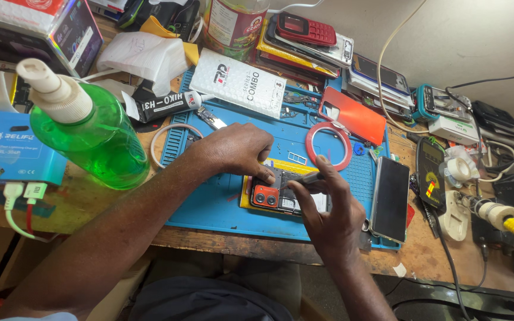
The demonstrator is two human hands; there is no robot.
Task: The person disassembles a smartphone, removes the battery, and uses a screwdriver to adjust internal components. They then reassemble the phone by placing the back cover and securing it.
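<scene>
Near the middle of the blue work mat (209, 205), an opened phone (281, 193) lies flat with its back cover off, red camera block at its 9 o'clock end. At the phone's 11 o'clock edge the left hand (236, 148) presses down, fingers curled and bunched so the tips rest on the upper rim; nothing shows between them, and whether they pinch any small part cannot be told. From 5 o'clock the right hand (328, 211) comes in, closed around a thin dark tool (304, 178) held like a pen, thumb and forefinger tight on its shaft, its tip lying over the phone's inner board. That tip is too small and dark to make out, and the right hand covers the phone's 3 o'clock end. At 12 o'clock of the hands lies a white flat box (239, 80); at 1 o'clock sits a red tape ring (328, 145), with an orange phone cover (352, 116) beyond it. A second phone (389, 199) with a dark screen lies at 3 o'clock on the mat's edge. At 9 o'clock stands a green spray bottle (90, 131), its base partly hidden by the left forearm, with a blue device (13, 148) beside it, cut off by the frame's left edge.
</scene>
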